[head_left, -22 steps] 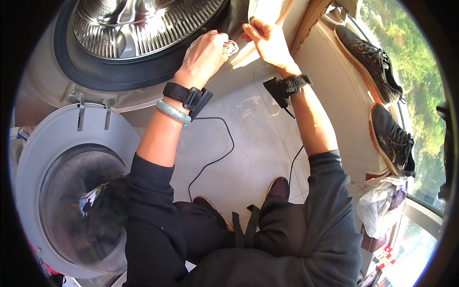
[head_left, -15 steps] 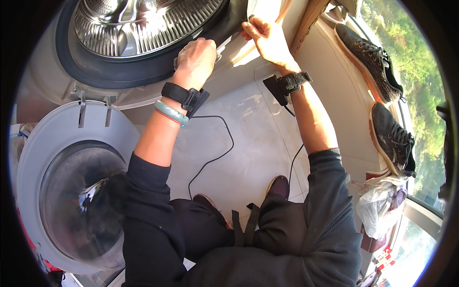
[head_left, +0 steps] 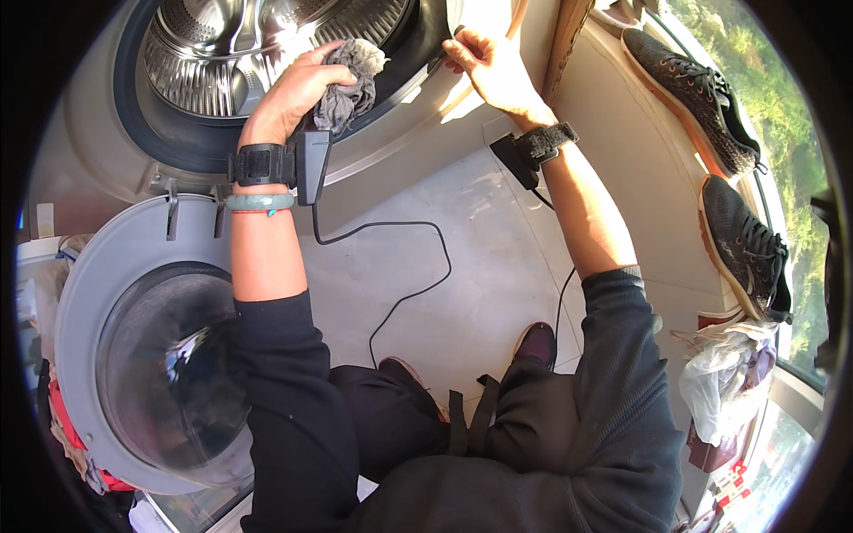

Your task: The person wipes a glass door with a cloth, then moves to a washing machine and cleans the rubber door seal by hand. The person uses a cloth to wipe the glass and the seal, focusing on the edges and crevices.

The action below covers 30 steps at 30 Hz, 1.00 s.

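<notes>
A crumpled grey cloth (head_left: 349, 89) is in my left hand (head_left: 293, 93), the thumb laid over it and the fingers behind. This hand is in front of the washing machine's round opening, over the lower part of the dark rubber door seal (head_left: 200, 147). At the right side of the opening my right hand (head_left: 489, 69) is closed, with thumb and fingertips pinched at the seal's edge. Behind the left hand shows the shiny ribbed metal drum (head_left: 191, 75). The cloth hides part of the seal.
The round glass washer door (head_left: 169, 364) hangs wide open at the left. Two dark shoes (head_left: 689, 102) rest on the window ledge at right, above a white plastic bag (head_left: 720, 377). A black cable (head_left: 444, 244) trails over the pale floor (head_left: 471, 302) from my left wrist strap.
My left hand has moved left along the seal and turned, so the grey cloth now shows plainly. My right hand stays at the seal's edge. The view has shifted slightly.
</notes>
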Each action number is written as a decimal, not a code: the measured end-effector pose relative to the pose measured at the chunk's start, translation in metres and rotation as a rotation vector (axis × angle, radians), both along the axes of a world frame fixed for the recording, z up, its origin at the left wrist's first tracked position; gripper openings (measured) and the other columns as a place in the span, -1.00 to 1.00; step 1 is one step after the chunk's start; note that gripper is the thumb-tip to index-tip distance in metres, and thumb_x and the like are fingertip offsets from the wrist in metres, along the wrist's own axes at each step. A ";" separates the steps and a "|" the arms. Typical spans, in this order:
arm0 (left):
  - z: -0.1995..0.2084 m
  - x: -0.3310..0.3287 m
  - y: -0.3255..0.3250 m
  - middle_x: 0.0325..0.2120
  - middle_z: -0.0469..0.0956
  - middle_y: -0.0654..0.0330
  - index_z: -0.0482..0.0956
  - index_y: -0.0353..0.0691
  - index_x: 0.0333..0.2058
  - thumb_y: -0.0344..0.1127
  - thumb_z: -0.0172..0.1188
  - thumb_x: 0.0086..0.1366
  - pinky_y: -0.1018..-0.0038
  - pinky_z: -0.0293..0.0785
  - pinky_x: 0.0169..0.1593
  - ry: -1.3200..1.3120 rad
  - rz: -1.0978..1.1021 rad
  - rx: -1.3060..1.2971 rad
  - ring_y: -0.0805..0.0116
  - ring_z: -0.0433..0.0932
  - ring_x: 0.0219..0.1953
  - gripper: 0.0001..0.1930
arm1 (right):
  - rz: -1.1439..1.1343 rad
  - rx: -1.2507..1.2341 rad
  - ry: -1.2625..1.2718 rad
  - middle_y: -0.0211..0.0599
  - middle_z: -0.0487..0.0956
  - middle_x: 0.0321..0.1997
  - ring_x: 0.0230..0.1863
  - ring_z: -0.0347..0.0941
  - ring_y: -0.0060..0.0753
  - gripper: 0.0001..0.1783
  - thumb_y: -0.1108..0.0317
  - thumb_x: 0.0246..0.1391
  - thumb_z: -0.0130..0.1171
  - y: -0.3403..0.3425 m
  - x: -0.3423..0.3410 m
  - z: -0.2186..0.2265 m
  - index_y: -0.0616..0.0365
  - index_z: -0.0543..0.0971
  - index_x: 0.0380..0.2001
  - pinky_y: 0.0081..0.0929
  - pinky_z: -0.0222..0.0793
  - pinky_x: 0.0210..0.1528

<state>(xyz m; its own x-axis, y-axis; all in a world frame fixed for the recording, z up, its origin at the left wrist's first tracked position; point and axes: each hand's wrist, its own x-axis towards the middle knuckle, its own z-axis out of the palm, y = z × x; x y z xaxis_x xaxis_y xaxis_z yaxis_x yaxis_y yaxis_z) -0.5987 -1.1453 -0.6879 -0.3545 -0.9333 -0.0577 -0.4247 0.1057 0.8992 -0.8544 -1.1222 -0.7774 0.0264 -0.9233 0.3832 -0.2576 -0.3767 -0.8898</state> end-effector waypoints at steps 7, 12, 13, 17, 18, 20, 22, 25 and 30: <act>-0.046 -0.012 -0.006 -0.07 0.53 -0.08 0.48 -0.08 0.05 -0.30 0.15 0.29 0.21 0.43 0.04 -0.678 -0.003 -0.467 -0.07 0.50 0.01 -0.66 | -0.022 -0.007 0.020 -0.35 0.60 -0.49 -0.32 0.55 -0.59 -0.67 0.18 0.29 0.09 0.000 0.000 0.001 0.26 0.54 -0.37 -0.54 0.45 -0.17; -0.052 -0.026 0.003 0.03 0.50 -0.13 0.39 -0.15 0.18 -0.24 0.09 0.36 0.26 0.38 0.14 -0.763 0.032 -0.282 -0.10 0.44 0.11 -0.56 | -0.014 0.013 -0.042 -0.33 0.61 -0.48 -0.33 0.54 -0.58 -0.69 0.21 0.29 0.10 -0.001 0.002 -0.002 0.29 0.54 -0.36 -0.56 0.45 -0.19; -0.049 -0.028 0.010 0.03 0.50 -0.14 0.37 -0.18 0.20 -0.24 0.09 0.36 0.28 0.37 0.13 -0.721 0.055 -0.238 -0.11 0.44 0.10 -0.55 | -0.002 0.009 -0.079 -0.33 0.61 -0.47 -0.34 0.54 -0.58 -0.70 0.22 0.29 0.11 -0.001 0.002 -0.003 0.29 0.54 -0.35 -0.56 0.45 -0.19; -0.045 -0.048 0.054 -0.25 0.60 -0.09 0.55 -0.19 -0.06 -0.34 0.13 0.26 0.23 0.47 -0.09 -0.705 -0.326 -0.213 -0.08 0.56 -0.16 -0.73 | 0.002 0.015 -0.080 -0.31 0.63 -0.45 -0.35 0.54 -0.58 -0.70 0.23 0.29 0.11 -0.002 0.001 -0.003 0.29 0.55 -0.35 -0.57 0.45 -0.19; -0.055 -0.059 0.072 -0.31 0.60 -0.08 0.58 -0.17 -0.11 -0.40 0.13 0.22 0.20 0.48 -0.12 -0.619 -0.464 -0.143 -0.08 0.57 -0.20 -0.75 | 0.004 0.021 -0.064 -0.32 0.63 -0.45 -0.35 0.54 -0.58 -0.71 0.23 0.29 0.11 -0.002 0.000 -0.003 0.29 0.55 -0.35 -0.57 0.45 -0.19; -0.075 -0.076 0.107 -0.32 0.61 -0.05 0.60 -0.15 -0.13 -0.51 0.10 0.13 0.19 0.48 -0.11 -0.724 -0.520 -0.113 -0.07 0.57 -0.22 -0.69 | 0.009 0.022 -0.030 -0.33 0.63 -0.44 -0.34 0.53 -0.59 -0.71 0.23 0.29 0.11 -0.003 -0.001 -0.003 0.28 0.55 -0.35 -0.57 0.45 -0.18; -0.085 -0.073 0.122 -0.27 0.64 -0.04 0.63 -0.09 -0.09 -0.46 0.04 0.15 0.17 0.51 -0.05 -0.730 -0.564 -0.186 -0.08 0.59 -0.19 -0.65 | -0.006 -0.005 -0.001 -0.33 0.63 -0.45 -0.35 0.53 -0.60 -0.70 0.22 0.28 0.12 -0.004 -0.001 -0.002 0.28 0.55 -0.37 -0.57 0.44 -0.19; -0.081 -0.059 0.109 -0.31 0.62 -0.06 0.60 -0.18 -0.14 -0.42 0.13 0.17 0.18 0.48 -0.09 -0.628 -0.503 -0.019 -0.07 0.58 -0.18 -0.74 | -0.050 -0.003 0.068 -0.33 0.63 -0.46 -0.36 0.52 -0.61 -0.69 0.22 0.28 0.12 -0.005 -0.001 -0.002 0.30 0.54 -0.38 -0.58 0.45 -0.19; -0.043 -0.021 0.070 -0.30 0.57 -0.05 0.56 -0.17 -0.17 -0.38 0.22 0.20 0.20 0.47 -0.13 -0.431 -0.067 -0.470 -0.11 0.55 -0.17 -0.80 | -0.049 -0.009 0.052 -0.32 0.63 -0.46 -0.36 0.52 -0.60 -0.69 0.24 0.29 0.11 -0.005 0.000 -0.003 0.30 0.55 -0.38 -0.57 0.45 -0.19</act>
<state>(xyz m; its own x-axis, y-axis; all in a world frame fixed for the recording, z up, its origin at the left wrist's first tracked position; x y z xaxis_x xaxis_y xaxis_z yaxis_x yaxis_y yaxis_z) -0.6200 -1.0753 -0.7306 -0.4487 -0.8707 0.2015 -0.7170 0.4853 0.5003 -0.8549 -1.1267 -0.7808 0.0010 -0.9204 0.3910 -0.3215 -0.3705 -0.8714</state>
